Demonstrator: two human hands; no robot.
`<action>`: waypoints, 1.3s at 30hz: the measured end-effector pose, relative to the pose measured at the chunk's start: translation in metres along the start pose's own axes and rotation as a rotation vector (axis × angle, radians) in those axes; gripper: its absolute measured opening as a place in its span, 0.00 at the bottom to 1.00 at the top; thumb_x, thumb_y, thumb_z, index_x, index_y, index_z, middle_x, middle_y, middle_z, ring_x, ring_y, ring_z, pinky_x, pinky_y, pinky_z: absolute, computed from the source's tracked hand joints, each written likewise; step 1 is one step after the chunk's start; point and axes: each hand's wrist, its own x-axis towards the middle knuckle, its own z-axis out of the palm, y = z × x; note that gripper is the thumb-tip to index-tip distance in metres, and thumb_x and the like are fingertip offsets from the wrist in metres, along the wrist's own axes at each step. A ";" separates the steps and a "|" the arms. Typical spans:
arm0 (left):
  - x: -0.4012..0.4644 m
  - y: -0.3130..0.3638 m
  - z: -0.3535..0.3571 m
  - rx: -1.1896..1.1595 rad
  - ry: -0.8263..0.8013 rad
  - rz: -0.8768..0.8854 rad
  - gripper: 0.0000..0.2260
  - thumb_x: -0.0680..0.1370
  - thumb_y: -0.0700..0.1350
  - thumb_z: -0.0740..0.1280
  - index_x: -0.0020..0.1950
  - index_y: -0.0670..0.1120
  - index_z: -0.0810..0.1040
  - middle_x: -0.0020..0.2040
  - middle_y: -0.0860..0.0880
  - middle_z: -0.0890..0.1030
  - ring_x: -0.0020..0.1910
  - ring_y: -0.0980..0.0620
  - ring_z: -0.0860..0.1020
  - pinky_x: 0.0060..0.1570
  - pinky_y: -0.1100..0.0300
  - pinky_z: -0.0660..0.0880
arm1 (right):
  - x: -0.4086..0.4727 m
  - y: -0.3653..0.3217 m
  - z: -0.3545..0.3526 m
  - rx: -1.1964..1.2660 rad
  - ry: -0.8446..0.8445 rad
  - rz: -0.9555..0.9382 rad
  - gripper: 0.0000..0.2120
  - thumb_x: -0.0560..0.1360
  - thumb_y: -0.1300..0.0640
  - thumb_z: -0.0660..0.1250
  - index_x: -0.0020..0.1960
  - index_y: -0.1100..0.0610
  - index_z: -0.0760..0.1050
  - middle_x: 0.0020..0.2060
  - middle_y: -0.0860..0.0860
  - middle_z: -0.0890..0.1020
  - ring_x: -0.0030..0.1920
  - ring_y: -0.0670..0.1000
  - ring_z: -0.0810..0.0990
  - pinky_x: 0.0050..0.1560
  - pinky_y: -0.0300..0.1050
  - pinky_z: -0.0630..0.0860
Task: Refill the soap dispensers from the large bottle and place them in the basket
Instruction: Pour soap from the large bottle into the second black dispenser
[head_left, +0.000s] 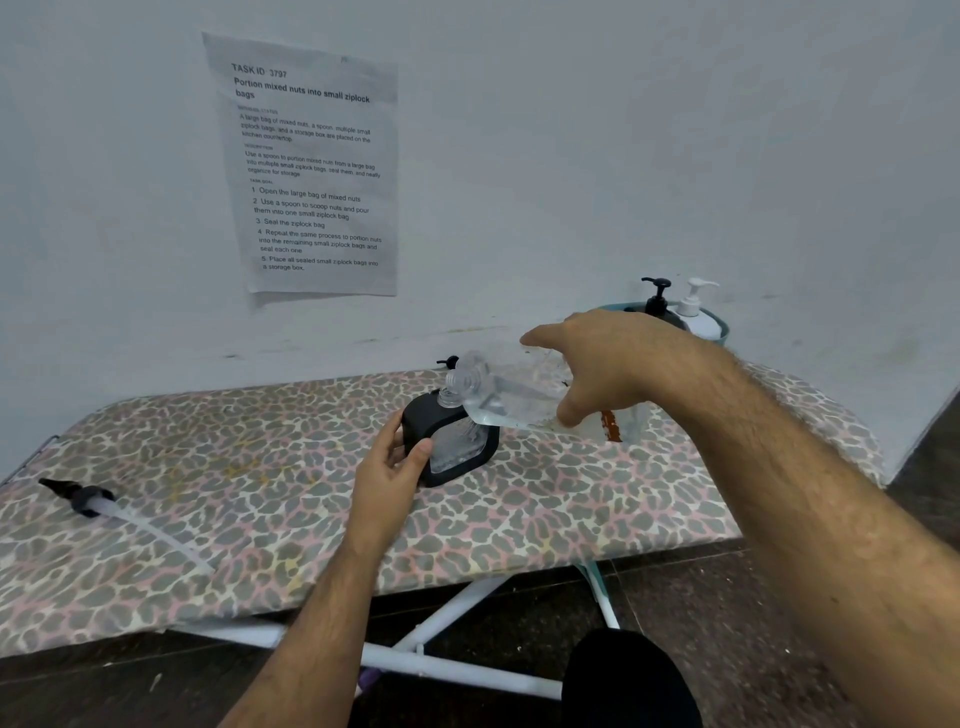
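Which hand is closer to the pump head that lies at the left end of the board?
Left. The left hand grips the black dispenser, right of the pump head. The right hand holds the large bottle farther right.

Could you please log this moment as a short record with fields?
surface: ironing board, leopard-print cover
left hand: grips black dispenser, pump off
right hand: holds large clear bottle tilted, mouth at dispenser neck
loose pump: lying on board, left
basket: holds two dispensers, black-pump and white-pump
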 end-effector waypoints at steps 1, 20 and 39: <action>0.000 0.000 0.000 0.000 0.002 -0.002 0.27 0.79 0.49 0.67 0.77 0.54 0.64 0.67 0.49 0.76 0.61 0.54 0.77 0.46 0.70 0.75 | 0.000 0.000 0.000 0.002 -0.001 -0.001 0.43 0.70 0.47 0.74 0.78 0.43 0.56 0.60 0.46 0.77 0.51 0.45 0.68 0.45 0.43 0.70; -0.003 0.004 0.001 -0.030 0.006 0.009 0.26 0.79 0.48 0.67 0.76 0.53 0.65 0.63 0.52 0.76 0.59 0.56 0.77 0.46 0.72 0.75 | 0.001 0.000 0.002 0.008 0.030 -0.011 0.41 0.70 0.49 0.74 0.78 0.42 0.57 0.56 0.45 0.78 0.48 0.45 0.70 0.39 0.41 0.68; -0.001 0.002 0.001 -0.013 0.003 0.013 0.26 0.79 0.49 0.67 0.76 0.54 0.65 0.63 0.52 0.77 0.58 0.59 0.77 0.48 0.69 0.75 | 0.004 0.001 0.003 -0.006 0.034 -0.004 0.42 0.70 0.50 0.75 0.77 0.42 0.57 0.63 0.48 0.73 0.49 0.47 0.72 0.36 0.40 0.67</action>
